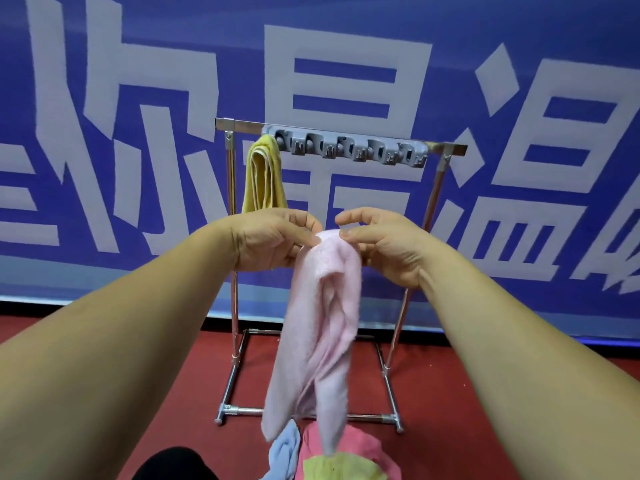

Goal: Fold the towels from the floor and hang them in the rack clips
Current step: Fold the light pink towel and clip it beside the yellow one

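At my knees lay a heap of towels point(332, 459), blue, pink and yellow-green, on the red floor point(450, 393). Above it my left hand point(273, 237) and right hand point(384, 244) pinched the top edge of a pale pink towel point(322, 327), which hung down between them. Beyond stood the metal rack point(232, 237); a folded yellow towel point(264, 178) hung at the left end of its grey clip strip point(349, 147).

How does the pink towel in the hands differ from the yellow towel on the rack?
The pink towel is pinched by both hands, left hand and right hand; the yellow towel hangs from the rack. Pink droops loose and bunched; yellow is folded flat. Both hang vertically.
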Motion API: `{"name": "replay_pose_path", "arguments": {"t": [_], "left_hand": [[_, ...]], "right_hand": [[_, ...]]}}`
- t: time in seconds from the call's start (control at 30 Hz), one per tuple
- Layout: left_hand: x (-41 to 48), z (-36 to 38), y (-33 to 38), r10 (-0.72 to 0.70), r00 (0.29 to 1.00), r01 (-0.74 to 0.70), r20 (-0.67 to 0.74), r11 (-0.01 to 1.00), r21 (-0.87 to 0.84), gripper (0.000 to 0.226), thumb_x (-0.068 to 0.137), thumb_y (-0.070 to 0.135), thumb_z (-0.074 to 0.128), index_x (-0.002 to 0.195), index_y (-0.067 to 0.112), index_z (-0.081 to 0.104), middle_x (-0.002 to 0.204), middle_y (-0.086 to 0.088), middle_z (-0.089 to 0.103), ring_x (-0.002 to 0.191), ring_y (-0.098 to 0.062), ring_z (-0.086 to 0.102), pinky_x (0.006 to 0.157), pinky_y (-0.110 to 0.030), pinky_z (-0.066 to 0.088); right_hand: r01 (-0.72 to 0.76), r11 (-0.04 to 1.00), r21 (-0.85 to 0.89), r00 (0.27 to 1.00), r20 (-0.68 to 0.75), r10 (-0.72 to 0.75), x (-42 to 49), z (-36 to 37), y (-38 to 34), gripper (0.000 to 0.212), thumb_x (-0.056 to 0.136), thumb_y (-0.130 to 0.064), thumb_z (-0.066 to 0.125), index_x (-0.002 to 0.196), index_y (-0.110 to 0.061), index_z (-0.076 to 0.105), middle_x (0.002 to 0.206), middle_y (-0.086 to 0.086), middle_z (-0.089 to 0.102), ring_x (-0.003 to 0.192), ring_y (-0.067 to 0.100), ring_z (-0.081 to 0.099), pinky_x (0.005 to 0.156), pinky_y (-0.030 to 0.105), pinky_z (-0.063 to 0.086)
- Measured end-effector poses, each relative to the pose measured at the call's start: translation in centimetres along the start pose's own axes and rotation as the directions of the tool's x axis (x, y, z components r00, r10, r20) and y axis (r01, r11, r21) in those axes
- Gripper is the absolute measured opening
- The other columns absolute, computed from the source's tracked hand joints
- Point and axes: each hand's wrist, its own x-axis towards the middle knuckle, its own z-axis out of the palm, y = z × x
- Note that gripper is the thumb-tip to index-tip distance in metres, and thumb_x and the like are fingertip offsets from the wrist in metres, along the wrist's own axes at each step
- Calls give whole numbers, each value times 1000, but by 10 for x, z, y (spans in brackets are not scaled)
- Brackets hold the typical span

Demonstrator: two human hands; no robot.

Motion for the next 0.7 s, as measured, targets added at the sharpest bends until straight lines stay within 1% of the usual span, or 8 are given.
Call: {"name": "replay_pose_path", "arguments": {"t": [0.07, 0.17, 0.3, 0.37, 0.47, 0.53, 0.63, 0.7], "left_hand": [[-4, 1, 3, 28, 1000, -28, -3, 1000, 5, 11, 93, 0, 67, 95, 10, 65, 79, -3, 67, 67, -14, 65, 62, -25, 54], [-10, 0, 11, 32, 998, -31, -52, 999, 25, 14, 96, -5, 63, 95, 9, 66, 79, -5, 68, 65, -14, 66, 57, -23, 54], [-12, -5, 19, 45, 997, -42, -69, 998, 44, 10, 95, 0, 67, 98, 9, 69, 87, -8, 67, 72, -18, 64, 65, -27, 56], [-10, -7, 28, 77, 993, -76, -90, 997, 5, 12, 91, 2, 71, 98, 13, 71, 90, -9, 69, 75, -20, 65, 69, -31, 55], [2, -11, 44, 190, 942, -219, -276, 973, -77, 20, 93, 0, 69, 107, 14, 69, 94, -8, 72, 78, -19, 68, 74, -33, 54], [10, -17, 50, 191, 910, -206, -369, 978, -3, 20, 94, 0, 69, 111, 11, 70, 98, -10, 71, 84, -21, 66, 80, -35, 50], [23, -29, 59, 164, 898, -111, -409, 982, 150, 22, 89, 2, 73, 110, 11, 71, 100, -9, 70, 93, -22, 62, 88, -40, 42], [33, -41, 68, 174, 881, -75, -440, 969, 234, 22, 91, -1, 71, 113, 5, 71, 97, -9, 69, 92, -21, 61, 85, -36, 45]], "right_hand": [[9, 1000, -10, 1000, 7, -9, -2, 3, -3, 20, 98, 1, 65, 116, -7, 66, 86, 10, 71, 65, 16, 63, 64, 28, 49], [-10, 999, -35, 1000, 21, 11, -2, 4, -7, 17, 96, 3, 65, 109, -8, 69, 87, 10, 71, 70, 18, 64, 68, 29, 52], [3, 1000, -8, 1000, -5, -3, -1, 6, -20, 18, 96, 2, 66, 111, -7, 69, 92, 13, 72, 70, 19, 66, 72, 32, 53], [35, 999, 19, 999, -27, -35, 1, 6, -29, 18, 96, 2, 66, 112, -7, 68, 90, 12, 71, 68, 18, 64, 71, 33, 50], [100, 995, 10, 991, -87, -99, 14, 9, -42, 15, 97, -1, 67, 109, -9, 68, 80, 4, 67, 62, 14, 55, 60, 30, 44], [128, 991, -34, 981, -143, -132, 28, 11, -50, 13, 95, 0, 67, 100, -12, 69, 76, 0, 65, 60, 13, 53, 55, 26, 42], [152, 985, -82, 969, -185, -165, 55, 10, -66, 15, 95, -2, 68, 96, -16, 68, 81, 1, 65, 63, 12, 55, 53, 24, 44], [147, 980, -133, 968, -182, -170, 75, 5, -72, 15, 94, -2, 67, 97, -16, 68, 85, 3, 66, 69, 15, 58, 57, 26, 46]]}}
